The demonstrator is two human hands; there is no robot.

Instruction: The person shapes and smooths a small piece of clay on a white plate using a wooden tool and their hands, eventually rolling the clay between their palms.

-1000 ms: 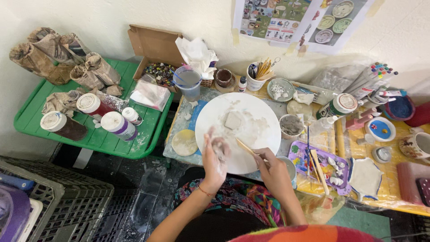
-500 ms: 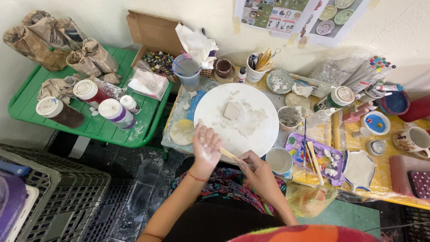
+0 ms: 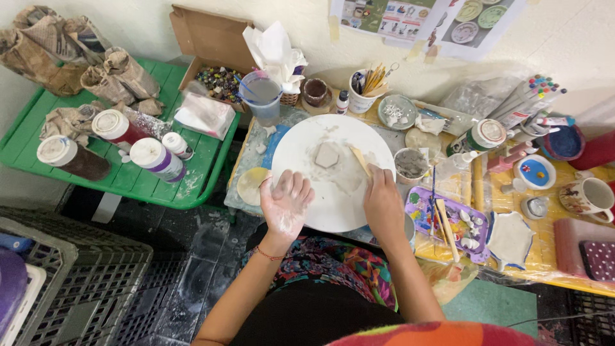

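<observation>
A round white board [image 3: 333, 211] lies on the worktable in front of me, smeared with clay. A small flat grey clay piece [image 3: 327, 154] rests near its middle. My left hand [image 3: 286, 203] lies palm up and open over the board's left edge, dusted white with clay. My right hand [image 3: 383, 198] rests on the board's right side and grips a wooden modelling tool [image 3: 359, 159], whose tip points toward the clay piece.
A small bowl of grey slip [image 3: 410, 164] and a purple paint palette [image 3: 448, 221] sit right of the board. Cups of tools [image 3: 365, 90] stand behind it, mugs [image 3: 589, 195] at far right. A green side table [image 3: 128, 176] with jars is left, crates [image 3: 70, 282] below.
Both hands moved apart and up onto the board. My left hand turned palm up at the board's left edge. My right hand carried the wooden tool toward the clay piece.
</observation>
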